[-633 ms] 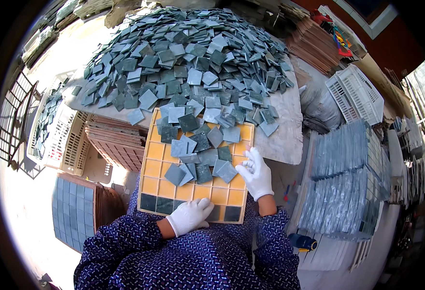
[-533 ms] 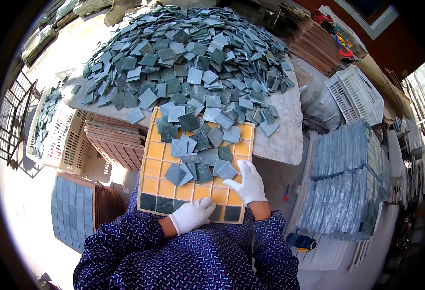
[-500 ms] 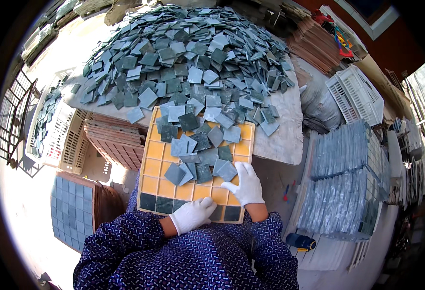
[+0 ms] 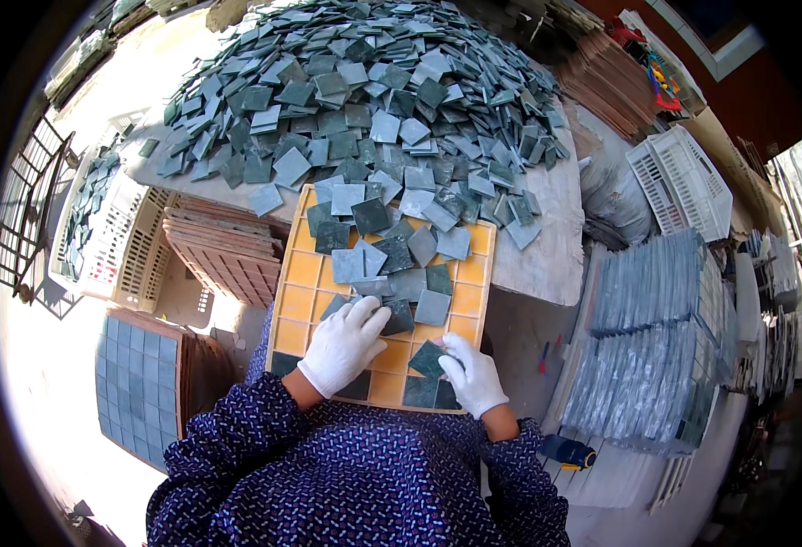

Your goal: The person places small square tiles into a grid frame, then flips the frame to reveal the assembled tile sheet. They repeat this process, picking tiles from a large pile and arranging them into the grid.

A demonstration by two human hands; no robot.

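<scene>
A yellow gridded tray (image 4: 289, 335) with pale dividers leans from my lap up to the table. Dark green-grey square stone tiles lie along part of its near row, and loose ones overlap across its middle. In a white glove, my left hand (image 4: 341, 348) has its fingers bent down onto the loose tiles, closed on one that its glove mostly hides. My right hand (image 4: 476, 376), also gloved, pinches a dark green tile (image 4: 428, 358) at a tilt between thumb and fingers. Below that tile, another tile (image 4: 421, 392) sits flat in the near row.
A large heap of tiles (image 4: 355, 91) covers the table (image 4: 547, 255) beyond the tray. Stacked brown trays (image 4: 223, 251) and a white crate (image 4: 136, 251) stand left. At right are wrapped tile stacks (image 4: 638, 346), a white basket (image 4: 683, 178) and a dark blue bottle (image 4: 567, 451).
My left hand has moved up from the near row to the loose tiles. My right hand has drawn a tile down from the loose ones toward the near edge.
</scene>
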